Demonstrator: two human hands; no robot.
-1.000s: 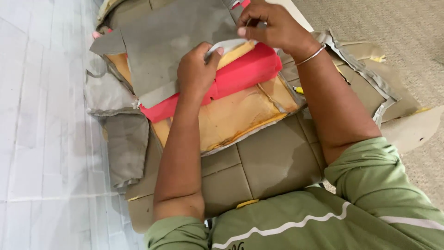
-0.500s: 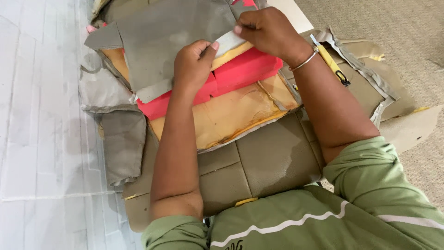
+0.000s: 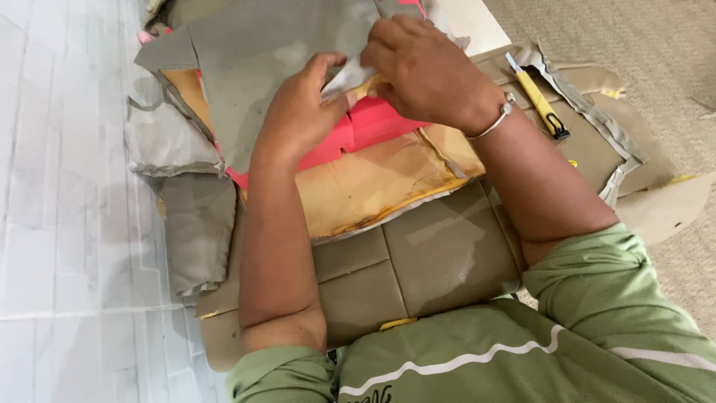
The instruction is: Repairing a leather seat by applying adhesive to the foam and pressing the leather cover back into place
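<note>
On the seat cushion (image 3: 418,254), the grey cover flap (image 3: 268,52) lies folded back, exposing red foam (image 3: 373,127); the left hand (image 3: 302,112) and right hand (image 3: 425,71) pinch its pale edge strip (image 3: 349,75) between closed fingers; a yellow knife (image 3: 538,95) lies aside.

Matt grey cloth cover (image 3: 276,67), rough yellow foam (image 3: 365,186), smooth red foam block (image 3: 373,127)
</note>
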